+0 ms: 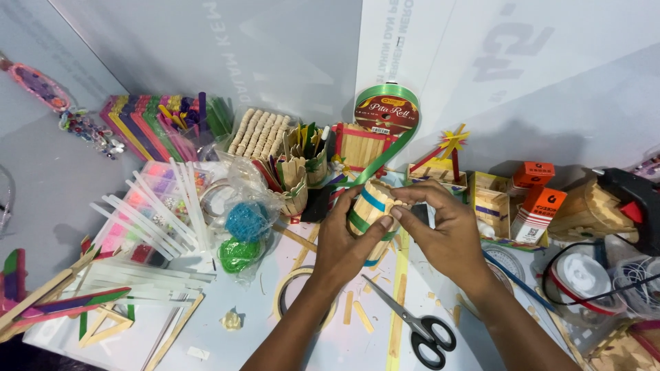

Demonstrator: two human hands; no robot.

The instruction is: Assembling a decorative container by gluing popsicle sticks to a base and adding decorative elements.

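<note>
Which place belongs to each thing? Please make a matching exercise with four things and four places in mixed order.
Things:
1. stick cup
2. scissors
3. ribbon roll
4. glue gun

Places:
A. leaning on the back wall
B. at the right edge of the table
C. between both hands
D. flat on the table, below the hands

Pairs: 1-C, 2-D, 3-A, 4-B. The left hand and right hand grip the cup together.
</note>
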